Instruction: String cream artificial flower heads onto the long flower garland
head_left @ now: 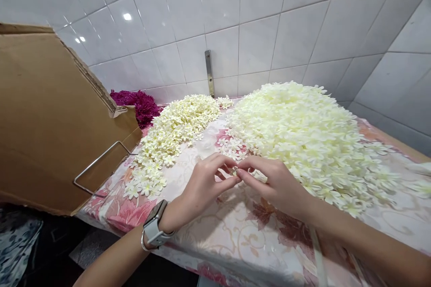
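My left hand (204,181), with a watch (156,224) on its wrist, and my right hand (278,184) meet fingertip to fingertip over the table. Both are closed in a pinch around a small white flower (235,171), mostly covered by the fingers. Just beyond the fingertips lie a few loose white flowers (232,147). To the right of my right hand rises a large heap of pale yellow-white flowers (299,130). A smaller, creamier heap of flowers (182,121) stretches along the left, beyond my left hand.
A floral cloth (249,242) covers the table. At the left stands a big cardboard sheet (60,125) with a bent metal wire handle (97,161) near it. Purple flowers (143,105) sit behind. A metal bracket (209,73) is against the tiled wall (259,4).
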Motion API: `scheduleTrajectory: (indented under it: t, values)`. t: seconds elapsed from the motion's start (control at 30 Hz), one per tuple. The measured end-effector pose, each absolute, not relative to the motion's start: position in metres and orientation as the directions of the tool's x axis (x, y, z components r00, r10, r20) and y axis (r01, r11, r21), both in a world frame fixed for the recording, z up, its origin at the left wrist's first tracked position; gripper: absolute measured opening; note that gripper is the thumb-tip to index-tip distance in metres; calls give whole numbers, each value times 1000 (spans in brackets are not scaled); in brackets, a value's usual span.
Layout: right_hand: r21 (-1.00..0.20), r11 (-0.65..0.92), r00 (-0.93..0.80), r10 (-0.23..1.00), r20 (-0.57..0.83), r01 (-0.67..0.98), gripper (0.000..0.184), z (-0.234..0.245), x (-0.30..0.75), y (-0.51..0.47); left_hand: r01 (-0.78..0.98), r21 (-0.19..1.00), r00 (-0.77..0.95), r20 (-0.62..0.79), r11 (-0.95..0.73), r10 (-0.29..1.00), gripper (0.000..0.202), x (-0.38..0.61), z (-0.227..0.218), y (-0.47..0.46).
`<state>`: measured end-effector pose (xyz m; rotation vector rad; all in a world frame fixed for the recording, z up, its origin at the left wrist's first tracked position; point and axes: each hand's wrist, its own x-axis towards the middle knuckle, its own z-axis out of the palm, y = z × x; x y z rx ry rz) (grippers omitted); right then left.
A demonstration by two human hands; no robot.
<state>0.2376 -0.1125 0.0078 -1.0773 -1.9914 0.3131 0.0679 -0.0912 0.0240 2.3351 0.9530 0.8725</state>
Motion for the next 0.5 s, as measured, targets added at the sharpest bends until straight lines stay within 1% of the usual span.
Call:
scheduleTrajectory:
  t: [0.07, 0.13, 0.17, 0.2, 0.23, 0.27, 0.3, 0.33, 0.37, 0.4, 0.5]
  values:
    - [-563, 577, -239, 792, 561, 591, 16, 8, 238, -111, 432, 546, 557, 464, -718, 689, 19, 66, 27, -85]
    - [-552, 569, -197, 783, 590, 609, 15, 8, 239, -110, 458, 426, 513, 590, -780, 624, 19, 60, 41, -73]
    - [-540, 574, -189, 773, 606, 616, 14, 9, 240, -109, 518, 359, 476, 634, -777, 610, 16, 56, 52, -65]
    - [-529, 582, -189, 763, 618, 618, 14, 9, 240, -109, 595, 294, 452, 648, -748, 614, 14, 53, 64, -56]
    - [-519, 590, -195, 755, 627, 618, 14, 9, 241, -109, 678, 235, 475, 582, -696, 660, 14, 51, 76, -45]
    - [-513, 598, -201, 748, 632, 616, 15, 8, 241, -109, 729, 181, 545, 432, -660, 719, 15, 51, 87, -34]
    - [-507, 604, -208, 744, 634, 614, 15, 8, 241, -109, 759, 132, 610, 200, -638, 767, 19, 51, 95, -23]
    - [-502, 608, -217, 742, 634, 614, 15, 7, 241, -109, 760, 89, 650, -85, -644, 755, 21, 54, 101, -12]
    - [-497, 612, -226, 741, 632, 615, 16, 7, 241, -109, 755, 81, 652, -191, -650, 734, 21, 57, 102, -3]
    - [-492, 616, -234, 739, 632, 615, 16, 6, 241, -109, 750, 76, 652, -251, -657, 715, 21, 62, 101, 5]
    - [-492, 629, -254, 735, 629, 602, 17, 3, 239, -110, 739, 63, 639, -379, -670, 669, 28, 75, 86, 20]
